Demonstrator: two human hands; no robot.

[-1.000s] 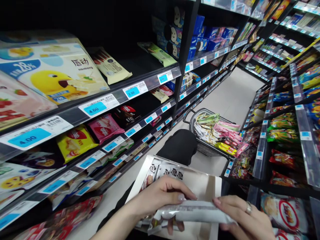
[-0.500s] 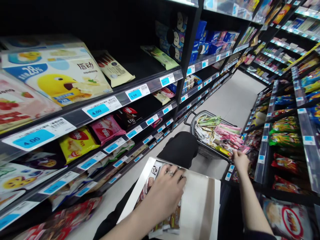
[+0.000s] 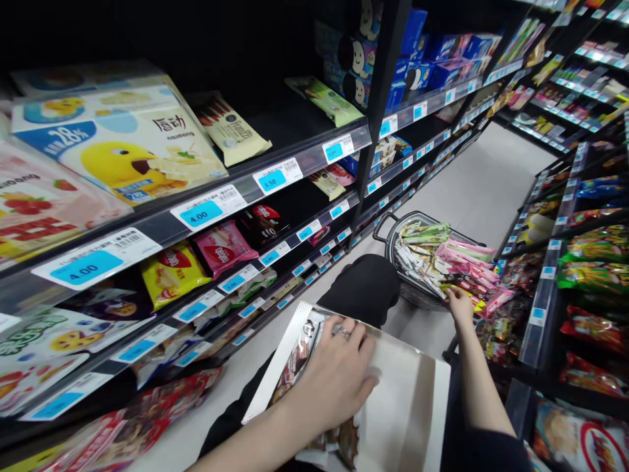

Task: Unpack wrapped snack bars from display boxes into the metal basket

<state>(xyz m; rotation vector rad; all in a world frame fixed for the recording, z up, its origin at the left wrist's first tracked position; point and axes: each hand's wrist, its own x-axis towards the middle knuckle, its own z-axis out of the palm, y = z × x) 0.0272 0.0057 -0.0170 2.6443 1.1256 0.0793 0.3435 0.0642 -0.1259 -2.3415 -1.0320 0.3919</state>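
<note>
My left hand, with a ring on one finger, reaches into an open white cardboard box at my lap. Its fingers curl over wrapped snack packets along the box's left side; the fingertips are partly hidden. Farther forward, my right hand is at the near rim of a dark shopping basket. Its fingers pinch the end of a slim whitish snack packet. Pink, green, white and yellow stick packets fill the basket.
Shelves with price tags run along my left, carrying boxed snacks and small packs. On the right, lower racks hold bagged snacks. Pale aisle floor shows between them. My dark-clothed knee is beside the basket.
My right hand has shifted left along the basket rim, onto the whitish packet. The left hand's thumb now shows apart from its fingers. The view has swung slightly left.
</note>
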